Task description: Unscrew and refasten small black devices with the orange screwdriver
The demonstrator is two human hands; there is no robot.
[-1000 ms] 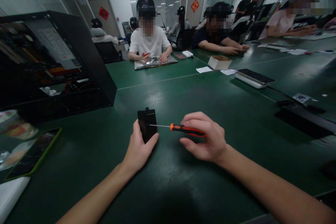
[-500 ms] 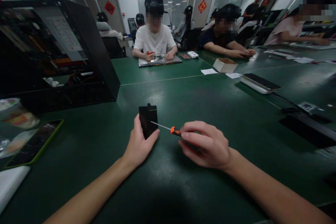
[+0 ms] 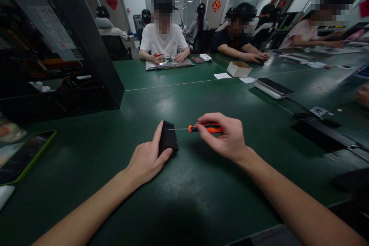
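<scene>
A black rectangular box-like device (image 3: 168, 140) stands tilted on the green table, its exact kind not clear to me. My left hand (image 3: 147, 157) grips it from the left, thumb along the near edge and fingers behind. My right hand (image 3: 223, 132) is closed around the orange-and-black handle of a screwdriver (image 3: 211, 127). The thin metal shaft points left, level, and its tip meets the upper part of the device's right-facing side. Whether the tip sits in a screw is too small to tell.
An open black computer case (image 3: 95, 57) stands at the left. Near it lies a phone in a green frame (image 3: 29, 153). To the right are a small box (image 3: 239, 69), a white device with a dark top (image 3: 273, 87) and cables. Across the table (image 3: 161, 100) sit several people.
The device has turned so its face points more to the right. My right hand has risen, bringing the screwdriver level, and its handle shows more. The view has shifted slightly right.
</scene>
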